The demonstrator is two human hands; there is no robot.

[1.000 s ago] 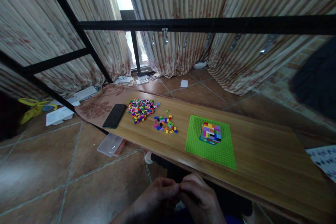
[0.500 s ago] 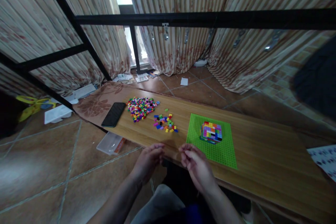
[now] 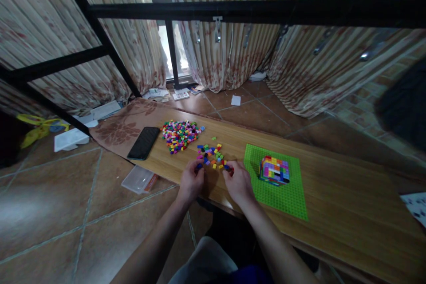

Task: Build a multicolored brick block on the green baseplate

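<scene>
My left hand (image 3: 191, 182) is at the near side of a small scatter of toy building bricks (image 3: 216, 156). Its fingers are curled, with a small blue brick (image 3: 199, 166) at the tips. At the right end of the same scatter, my right hand (image 3: 238, 182) has its fingers bent and drawn together. Blue and red bits show at its fingertips; what it pinches is mostly hidden. To the right, a multicoloured block of joined bricks (image 3: 274, 171) stands on a green studded baseplate (image 3: 286, 202).
A larger heap of mixed bricks (image 3: 181, 135) lies farther back on the wooden bench (image 3: 339, 204). Left of it lies a black phone (image 3: 143, 143). A clear plastic box (image 3: 138, 179) is below the bench's front edge. A black metal frame (image 3: 233, 11) crosses behind.
Both hands have moved forward from the bench's front edge to the small scatter of bricks. The view has shifted slightly. The brick block stays on its baseplate.
</scene>
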